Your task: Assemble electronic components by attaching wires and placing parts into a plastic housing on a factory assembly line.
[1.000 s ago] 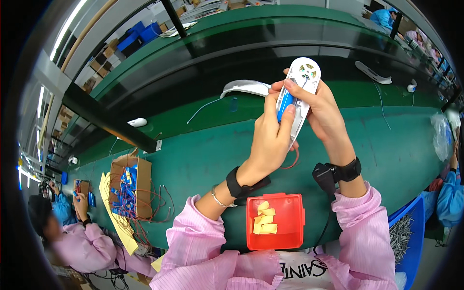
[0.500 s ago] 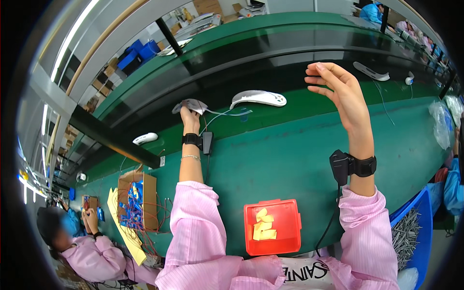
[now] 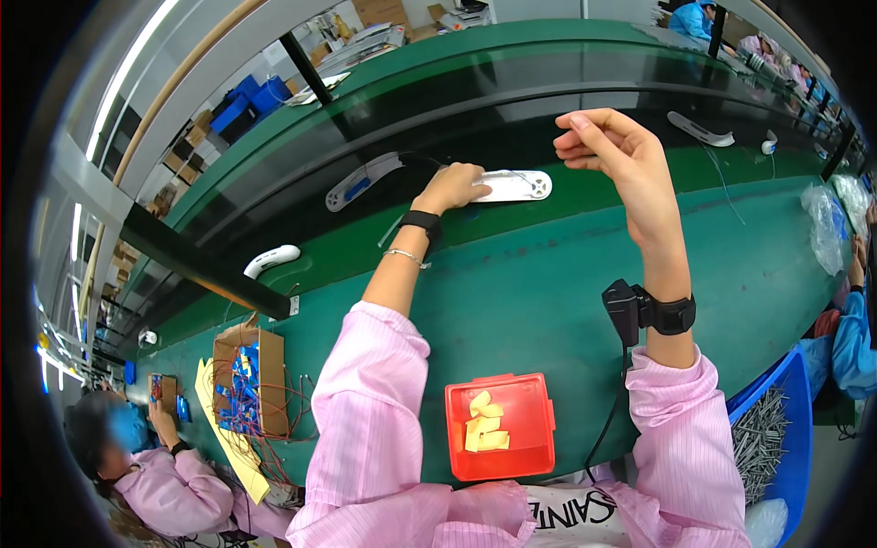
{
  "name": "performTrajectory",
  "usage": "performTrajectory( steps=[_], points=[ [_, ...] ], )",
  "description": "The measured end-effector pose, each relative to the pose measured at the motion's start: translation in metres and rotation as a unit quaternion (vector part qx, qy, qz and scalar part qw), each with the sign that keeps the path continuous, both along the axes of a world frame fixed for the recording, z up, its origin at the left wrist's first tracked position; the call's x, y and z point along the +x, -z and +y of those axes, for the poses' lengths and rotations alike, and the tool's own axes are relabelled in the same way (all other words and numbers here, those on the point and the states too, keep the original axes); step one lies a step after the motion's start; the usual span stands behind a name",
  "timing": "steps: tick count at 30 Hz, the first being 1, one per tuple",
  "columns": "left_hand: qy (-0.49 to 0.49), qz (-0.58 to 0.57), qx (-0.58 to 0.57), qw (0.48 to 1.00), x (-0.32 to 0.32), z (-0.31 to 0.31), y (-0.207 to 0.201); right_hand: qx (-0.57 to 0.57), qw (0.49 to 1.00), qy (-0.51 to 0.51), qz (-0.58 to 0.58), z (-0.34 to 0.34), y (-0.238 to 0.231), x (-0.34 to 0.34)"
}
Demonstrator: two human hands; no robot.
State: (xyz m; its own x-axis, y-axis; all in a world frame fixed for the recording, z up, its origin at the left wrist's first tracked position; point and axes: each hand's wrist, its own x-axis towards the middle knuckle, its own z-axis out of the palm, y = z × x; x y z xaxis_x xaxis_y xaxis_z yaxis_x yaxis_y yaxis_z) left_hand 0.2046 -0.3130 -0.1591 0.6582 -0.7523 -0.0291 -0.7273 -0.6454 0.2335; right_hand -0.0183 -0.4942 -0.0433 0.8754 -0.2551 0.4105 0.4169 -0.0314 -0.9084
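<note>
My left hand [image 3: 452, 188] reaches across to the belt, its fingers closed on the left end of a white curved plastic shell [image 3: 517, 185] with a round vented end. The hand hides that end of the shell. Left of it lies a second curved shell [image 3: 364, 183], hollow side up, with a blue piece inside and a dark wire running toward my hand. My right hand [image 3: 623, 164] is raised over the belt, fingers loosely bent and a little apart, with nothing visible in it. A black band with a small box [image 3: 639, 309] is on the right wrist.
On the green table stand a red tray [image 3: 501, 468] with yellow pieces and a cardboard box [image 3: 272, 384] of blue wired parts. A blue bin [image 3: 797, 438] of metal pins sits right. More shells [image 3: 699, 131] lie along the belt. A black post [image 3: 196, 260] rises left; a co-worker sits beyond.
My left hand has let go of the left shell and moved right onto the white vented shell. My right hand has shifted slightly left, its fingers more bent.
</note>
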Motion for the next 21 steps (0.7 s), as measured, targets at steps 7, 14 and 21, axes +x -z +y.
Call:
performTrajectory(
  steps=[7,14,21],
  points=[
    [-0.123,0.131,-0.269,0.946,-0.129,0.077,-0.068,-0.020,1.000,0.006,-0.017,0.000,0.000,0.003],
    [-0.325,0.148,-0.157,0.921,-0.270,0.179,-0.039,-0.069,0.998,-0.011,-0.001,0.010,0.011,0.008],
    [-0.369,-0.097,-0.232,0.895,-0.264,0.291,-0.055,-0.103,0.994,-0.023,0.042,0.019,0.013,0.010]
  ],
)
